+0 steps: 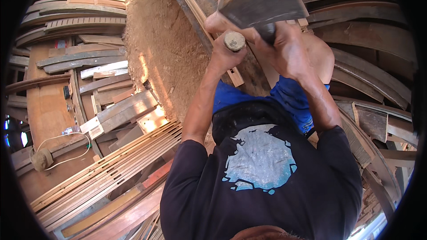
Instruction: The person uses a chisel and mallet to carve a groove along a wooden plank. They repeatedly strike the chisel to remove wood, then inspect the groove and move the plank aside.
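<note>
My left hand is closed around an upright chisel, whose round, worn wooden handle end faces up. Its blade is hidden below my fist. My right hand grips the dark handle of a mallet. The mallet's broad, dark, block-like head is smeared by motion and hangs above and beyond my left fist. Under my hands runs a long, narrow piece of wood, its near end showing beside my blue shorts. Where the chisel meets the wood cannot be seen.
Curved boards are stacked at the right. More offcuts and curved pieces lie at the left. Long slotted strips lie at the lower left, near a pale cord. Brown, dusty ground stretches beyond my left arm.
</note>
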Motion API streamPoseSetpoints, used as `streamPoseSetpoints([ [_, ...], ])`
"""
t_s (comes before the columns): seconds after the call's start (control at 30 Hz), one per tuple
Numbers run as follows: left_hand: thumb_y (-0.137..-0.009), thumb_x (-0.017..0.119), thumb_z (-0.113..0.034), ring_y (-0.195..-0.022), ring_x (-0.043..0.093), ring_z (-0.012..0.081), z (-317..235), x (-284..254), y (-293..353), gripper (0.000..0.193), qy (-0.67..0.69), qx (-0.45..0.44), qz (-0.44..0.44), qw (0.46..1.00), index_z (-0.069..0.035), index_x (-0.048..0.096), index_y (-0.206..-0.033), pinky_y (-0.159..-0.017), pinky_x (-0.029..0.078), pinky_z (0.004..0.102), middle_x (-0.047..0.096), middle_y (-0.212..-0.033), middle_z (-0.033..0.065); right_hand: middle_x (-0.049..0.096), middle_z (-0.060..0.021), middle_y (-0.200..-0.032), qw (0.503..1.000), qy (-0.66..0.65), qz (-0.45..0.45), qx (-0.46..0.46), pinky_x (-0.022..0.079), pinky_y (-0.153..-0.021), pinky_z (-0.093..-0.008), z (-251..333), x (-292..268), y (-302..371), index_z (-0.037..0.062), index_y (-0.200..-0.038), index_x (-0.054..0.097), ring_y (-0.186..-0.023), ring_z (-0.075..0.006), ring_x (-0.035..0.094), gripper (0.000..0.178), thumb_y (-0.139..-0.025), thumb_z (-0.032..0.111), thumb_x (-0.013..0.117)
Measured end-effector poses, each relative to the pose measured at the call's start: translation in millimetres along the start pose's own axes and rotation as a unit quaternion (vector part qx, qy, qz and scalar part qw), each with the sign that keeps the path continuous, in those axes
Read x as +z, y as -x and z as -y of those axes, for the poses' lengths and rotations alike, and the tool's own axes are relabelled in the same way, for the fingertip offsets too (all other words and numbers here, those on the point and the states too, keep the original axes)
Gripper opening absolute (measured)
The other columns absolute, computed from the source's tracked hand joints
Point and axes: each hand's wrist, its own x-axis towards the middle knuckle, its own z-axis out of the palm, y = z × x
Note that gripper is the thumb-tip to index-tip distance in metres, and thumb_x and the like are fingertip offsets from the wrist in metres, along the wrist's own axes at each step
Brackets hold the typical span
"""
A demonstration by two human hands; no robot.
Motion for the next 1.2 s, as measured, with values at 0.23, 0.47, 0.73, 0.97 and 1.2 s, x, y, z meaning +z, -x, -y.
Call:
streamPoseSetpoints([
  [0.23, -0.078, 0.076, -0.003, -0.084, 0.066, 0.0111, -6, -2, 9, 0.027, -0.029, -0.035, -0.020, 0.999, -0.003, 0.066, -0.102, -0.077, 0.054, 0.0288, 0.070, -0.089, 0.0036, 0.070, -0.0239, -0.090, 0.993, 0.017, 0.086, 0.085, 0.053, -0.076, -0.0433, 13, -27, -5, 0.0004, -0.114, 0.064, -0.083, -0.0378, 0.070, 0.030, -0.087, 0.011, 0.071],
  [0.47, -0.077, 0.077, -0.004, -0.080, 0.064, 0.0108, -11, -11, 16, 0.027, -0.021, 0.023, -0.033, 0.999, -0.002, 0.064, -0.100, -0.075, 0.053, 0.0291, 0.069, -0.087, 0.0025, 0.070, -0.0192, -0.083, 0.993, 0.055, 0.088, -0.052, 0.053, -0.072, -0.0414, -19, 9, -11, 0.0005, -0.109, 0.066, -0.078, -0.0358, 0.068, 0.024, -0.088, 0.010, 0.071],
  [0.73, -0.082, 0.076, -0.004, -0.080, 0.063, 0.0085, 12, -27, 41, 0.021, -0.010, -0.029, -0.041, 0.999, -0.003, 0.065, -0.100, -0.072, 0.052, 0.0261, 0.067, -0.086, 0.0018, 0.069, -0.0219, -0.086, 0.994, -0.056, 0.090, -0.026, 0.052, -0.073, -0.0469, 20, 0, -14, 0.0023, -0.111, 0.063, -0.080, -0.0428, 0.067, 0.031, -0.082, 0.009, 0.070],
  [0.97, -0.081, 0.077, -0.006, -0.087, 0.066, 0.0132, 18, -14, 44, 0.030, -0.004, -0.037, -0.051, 0.998, -0.001, 0.067, -0.108, -0.078, 0.054, 0.0289, 0.071, -0.094, 0.0063, 0.069, -0.0233, -0.104, 0.964, 0.110, 0.240, -0.017, 0.051, -0.081, -0.0477, -23, 21, -7, 0.0016, -0.117, 0.063, -0.100, -0.0424, 0.065, 0.040, -0.077, 0.006, 0.069],
  [1.2, -0.084, 0.075, -0.003, -0.078, 0.061, 0.0074, 17, -22, 33, 0.017, 0.030, -0.003, -0.087, 0.996, -0.001, 0.063, -0.096, -0.069, 0.050, 0.0264, 0.065, -0.085, 0.0010, 0.071, -0.0145, -0.096, 0.977, -0.138, 0.152, 0.050, 0.052, -0.083, -0.0365, 3, 2, 4, -0.0014, -0.121, 0.064, -0.087, -0.0268, 0.067, 0.039, -0.083, 0.008, 0.070],
])
